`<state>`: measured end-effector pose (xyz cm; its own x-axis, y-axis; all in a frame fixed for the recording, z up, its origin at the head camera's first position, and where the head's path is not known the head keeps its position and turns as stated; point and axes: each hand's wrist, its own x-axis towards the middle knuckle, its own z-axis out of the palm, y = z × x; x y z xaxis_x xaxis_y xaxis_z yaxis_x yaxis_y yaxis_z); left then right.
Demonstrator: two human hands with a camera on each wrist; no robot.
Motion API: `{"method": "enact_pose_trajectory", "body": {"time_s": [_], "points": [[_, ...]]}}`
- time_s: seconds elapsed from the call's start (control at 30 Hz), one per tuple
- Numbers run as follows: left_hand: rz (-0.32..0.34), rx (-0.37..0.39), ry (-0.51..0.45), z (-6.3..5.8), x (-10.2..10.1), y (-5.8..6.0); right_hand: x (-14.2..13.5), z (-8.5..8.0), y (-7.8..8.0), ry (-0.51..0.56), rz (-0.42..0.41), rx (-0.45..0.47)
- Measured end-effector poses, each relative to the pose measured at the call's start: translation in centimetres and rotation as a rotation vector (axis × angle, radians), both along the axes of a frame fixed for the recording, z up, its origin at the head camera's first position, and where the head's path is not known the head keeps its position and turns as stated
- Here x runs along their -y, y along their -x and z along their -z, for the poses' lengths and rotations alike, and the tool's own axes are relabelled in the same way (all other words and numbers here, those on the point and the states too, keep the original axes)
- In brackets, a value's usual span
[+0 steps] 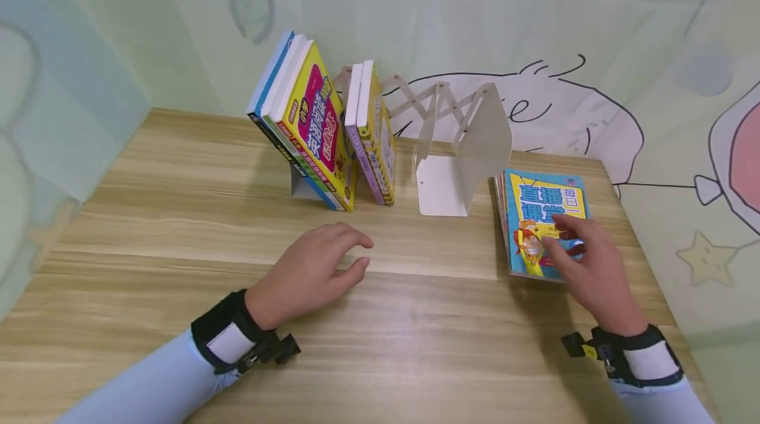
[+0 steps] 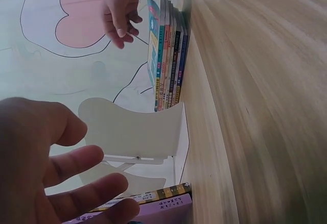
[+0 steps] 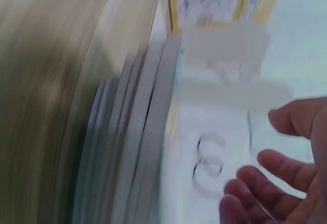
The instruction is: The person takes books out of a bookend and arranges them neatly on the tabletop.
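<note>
Apparently reaching, with right hand (image 1: 596, 272) above the stack (image 1: 552, 196) at three o'clock and left hand (image 1: 311, 272) over the surface (image 1: 427, 318) at seven, both empty, with fingers (image 1: 574, 223) loosely parted. Next, probably lower and pinch the stack.

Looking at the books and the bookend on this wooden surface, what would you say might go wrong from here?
The paperback stack beneath the right hand shows no band, so its books might slide apart if lifted together. The accordion-style bookend could shift if a book bumps its end plate.
</note>
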<state>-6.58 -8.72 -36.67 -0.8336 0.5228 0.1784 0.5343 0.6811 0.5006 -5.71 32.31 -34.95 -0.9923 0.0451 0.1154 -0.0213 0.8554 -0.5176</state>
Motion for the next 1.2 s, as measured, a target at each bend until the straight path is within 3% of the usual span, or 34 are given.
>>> {"method": "enact_pose_trajectory", "body": {"time_s": [0.2, 0.57, 0.73, 0.97, 1.2], "points": [[0.000, -0.024, -0.006, 0.0, 0.1, -0.2, 4.2, -0.1, -0.7, 0.041, -0.217, 0.010], [0.020, -0.042, -0.064, 0.6, -0.1, -0.5, 10.1, 0.9, -1.1, 0.078, -0.501, 0.026], [0.011, -0.033, -0.047, 0.7, -0.1, -0.6, 11.2, 1.0, -1.7, 0.110, -0.553, 0.091], [0.007, -0.025, -0.040, 0.7, -0.2, -0.5, 10.9, 1.4, -2.1, 0.106, -0.552, 0.085], [-0.036, -0.042, -0.104, -0.4, -0.2, 0.5, 10.5, 1.7, -2.1, 0.131, -0.563, 0.087]]}}
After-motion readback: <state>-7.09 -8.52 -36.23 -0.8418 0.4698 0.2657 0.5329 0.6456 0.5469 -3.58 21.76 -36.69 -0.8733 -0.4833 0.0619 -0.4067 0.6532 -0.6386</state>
